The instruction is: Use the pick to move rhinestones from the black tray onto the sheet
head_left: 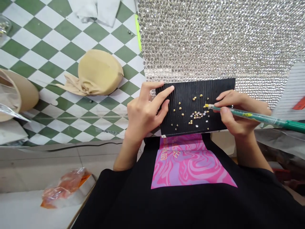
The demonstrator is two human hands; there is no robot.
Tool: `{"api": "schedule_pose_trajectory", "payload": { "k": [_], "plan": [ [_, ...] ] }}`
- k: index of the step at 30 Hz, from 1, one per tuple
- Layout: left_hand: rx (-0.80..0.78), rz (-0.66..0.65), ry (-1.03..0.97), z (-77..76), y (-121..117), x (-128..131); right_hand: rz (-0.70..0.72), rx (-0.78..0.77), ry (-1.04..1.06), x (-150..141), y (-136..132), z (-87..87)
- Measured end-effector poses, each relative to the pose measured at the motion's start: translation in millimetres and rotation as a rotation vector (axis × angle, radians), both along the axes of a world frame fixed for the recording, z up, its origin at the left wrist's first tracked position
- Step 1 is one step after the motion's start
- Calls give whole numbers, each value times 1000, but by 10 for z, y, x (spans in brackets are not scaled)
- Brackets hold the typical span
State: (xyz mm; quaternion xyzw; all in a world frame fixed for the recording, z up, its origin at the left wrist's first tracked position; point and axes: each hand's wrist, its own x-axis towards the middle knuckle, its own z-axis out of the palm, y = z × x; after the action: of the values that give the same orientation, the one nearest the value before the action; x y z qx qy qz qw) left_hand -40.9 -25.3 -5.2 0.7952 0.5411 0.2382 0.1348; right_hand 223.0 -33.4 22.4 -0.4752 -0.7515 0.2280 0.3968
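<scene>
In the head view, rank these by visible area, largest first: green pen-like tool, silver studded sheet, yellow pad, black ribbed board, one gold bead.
1. Silver studded sheet, cut by frame
2. Black ribbed board
3. Yellow pad
4. Green pen-like tool, long but thin
5. Gold bead

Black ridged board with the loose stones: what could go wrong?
Loose stones lie on the black board; a tilt could spill some.
Green pen in the right hand: its yellow tip, close to stones, might scatter them.
Left hand at the board's end: a slip could jolt everything.
</scene>
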Motion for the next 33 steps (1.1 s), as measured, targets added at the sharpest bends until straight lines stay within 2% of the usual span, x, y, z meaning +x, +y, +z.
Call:
{"api": "schedule_pose_trajectory", "payload": {
  "k": [9, 14, 19, 22, 26, 28, 33],
  "plan": [
    [59, -14, 34, 4, 5, 4, 30, -51, 19, 137, -162, -48],
    [-6, -4, 71, 25, -8, 1, 38, -76, -44, 136, -158, -44],
    [2, -7, 44, 3, -9, 1, 24, -52, 70, 140, -120, -23],
    [56, -20, 19, -12, -1, 4, -21, -8, 105, 113, 0, 1],
    [71, -27, 16, -12, 0, -1, -56, 13, 87, -23, 308, 58],
    [54, -27, 21, -12, -4, -6, -16, 7, 74, -136, 496, 90],
    [10, -21, 41, -17, -15, -10, 191, 28, 17, -452, 886, 135]
  ]
}}
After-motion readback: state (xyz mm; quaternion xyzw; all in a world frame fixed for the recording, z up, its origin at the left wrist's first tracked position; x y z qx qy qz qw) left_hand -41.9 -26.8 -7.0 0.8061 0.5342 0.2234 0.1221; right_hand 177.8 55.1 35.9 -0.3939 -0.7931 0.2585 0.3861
